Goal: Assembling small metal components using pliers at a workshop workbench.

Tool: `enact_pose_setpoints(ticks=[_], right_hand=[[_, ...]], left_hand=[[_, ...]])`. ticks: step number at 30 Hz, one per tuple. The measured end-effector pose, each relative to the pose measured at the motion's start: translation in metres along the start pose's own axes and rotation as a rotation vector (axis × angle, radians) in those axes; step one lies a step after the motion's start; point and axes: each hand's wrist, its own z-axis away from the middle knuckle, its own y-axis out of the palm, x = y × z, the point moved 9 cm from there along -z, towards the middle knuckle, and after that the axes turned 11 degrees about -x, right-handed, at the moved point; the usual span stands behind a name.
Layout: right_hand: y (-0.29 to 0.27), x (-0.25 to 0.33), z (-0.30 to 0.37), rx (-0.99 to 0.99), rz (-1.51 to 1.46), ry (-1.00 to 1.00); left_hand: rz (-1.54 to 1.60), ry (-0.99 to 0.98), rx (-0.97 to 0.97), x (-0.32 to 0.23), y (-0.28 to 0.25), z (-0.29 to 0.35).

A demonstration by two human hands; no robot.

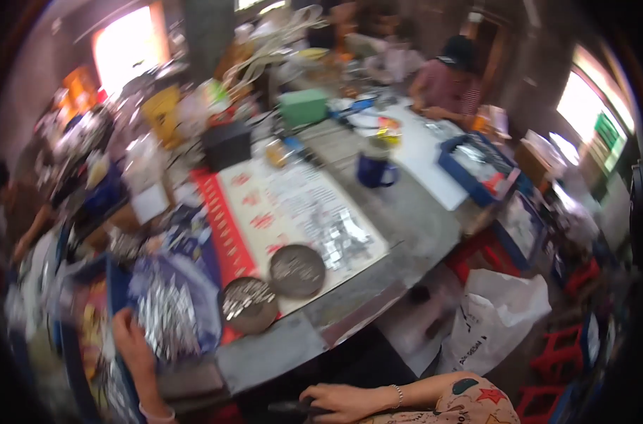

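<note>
My left hand [132,343] is raised at the lower left, beside a blue crate [111,283] and an open purple-lined bag of thin silver strips [169,311]. Its fingers are blurred and seem bent; I make out nothing in them. Low in the middle, my right hand [342,403], with a bracelet at the wrist, is closed around a dark, narrow object [293,408] whose kind I cannot tell. Two round dark metal tins sit at the table's near edge: one tin [249,305] holds shiny silver pieces, the other tin [297,271] smaller dark contents.
A red-and-white printed sheet [265,205] with small silver pieces lies on the grey table [420,240]. Farther back stand a dark blue mug [376,169], a green box [302,107] and a blue tray [469,166]. A white sack [498,311] and red stools [558,353] are at right. Another person [448,85] sits across.
</note>
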Motion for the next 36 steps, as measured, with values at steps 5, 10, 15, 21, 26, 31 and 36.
enact_pose_setpoints(ticks=[5, 10, 15, 21, 26, 31, 36], right_hand=[[-0.007, -0.008, -0.009, 0.017, 0.033, 0.201], [-0.035, 0.023, -0.046, -0.083, 0.074, 0.051], [-0.05, 0.052, -0.085, -0.084, 0.169, 0.011], [-0.055, 0.07, -0.122, -0.118, 0.358, -0.119], [-0.068, 0.131, -0.147, -0.191, 0.502, -0.412], [-0.041, 0.125, -0.172, 0.033, 0.74, -0.321], [-0.059, 0.143, -0.164, -0.156, 0.605, -0.387]], left_hand=[[0.637, -0.37, 0.115, -0.07, -0.003, 0.047], [0.838, -0.461, 0.228, -0.1, 0.0, 0.104], [1.022, -0.381, 0.231, -0.108, 0.008, 0.123], [1.095, -0.293, 0.17, -0.098, 0.015, 0.119], [1.138, -0.239, 0.161, -0.097, 0.012, 0.125], [1.135, -0.222, 0.158, -0.094, 0.012, 0.123], [1.197, -0.24, 0.173, -0.095, 0.01, 0.126]])
